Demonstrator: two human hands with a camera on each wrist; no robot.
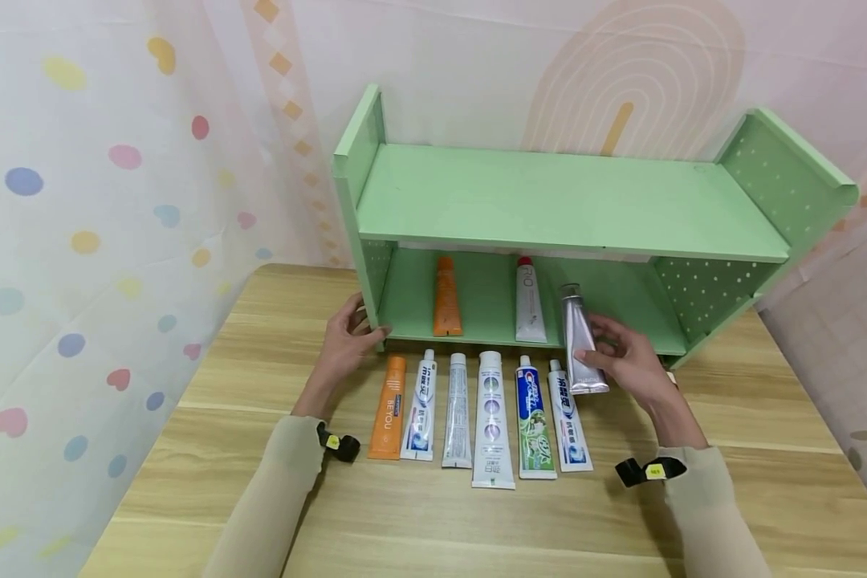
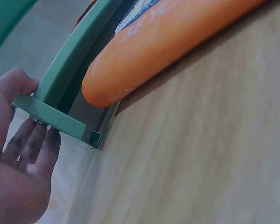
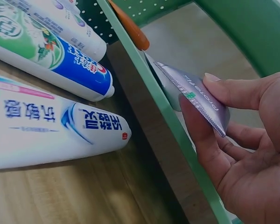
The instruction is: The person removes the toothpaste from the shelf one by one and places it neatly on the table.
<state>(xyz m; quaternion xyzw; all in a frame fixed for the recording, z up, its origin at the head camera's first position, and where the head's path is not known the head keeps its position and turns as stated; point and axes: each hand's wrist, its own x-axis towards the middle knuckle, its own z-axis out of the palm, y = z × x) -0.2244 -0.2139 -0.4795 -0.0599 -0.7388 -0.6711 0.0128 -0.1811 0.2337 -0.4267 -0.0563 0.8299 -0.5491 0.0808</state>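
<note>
My right hand (image 1: pixel 624 361) pinches a silver toothpaste tube (image 1: pixel 585 345) near its flat crimped end, thumb on top. In the head view the tube's cap end overlaps the lower shelf of a green rack (image 1: pixel 571 197). The right wrist view shows the silver tube (image 3: pixel 198 95) by the shelf's front edge. My left hand (image 1: pixel 347 337) grips the rack's lower left front corner, thumb on one side and fingers on the other. On the lower shelf lie an orange tube (image 1: pixel 446 301) and a white tube with a red cap (image 1: pixel 530 303).
Before the rack, a row of tubes lies on the wooden table (image 1: pixel 405 522): an orange tube (image 1: pixel 388 409) at the left, several white ones, a green and blue tube (image 1: pixel 535 421), and a white and blue tube (image 1: pixel 569 421) at the right. A patterned cloth (image 1: pixel 116 281) hangs behind.
</note>
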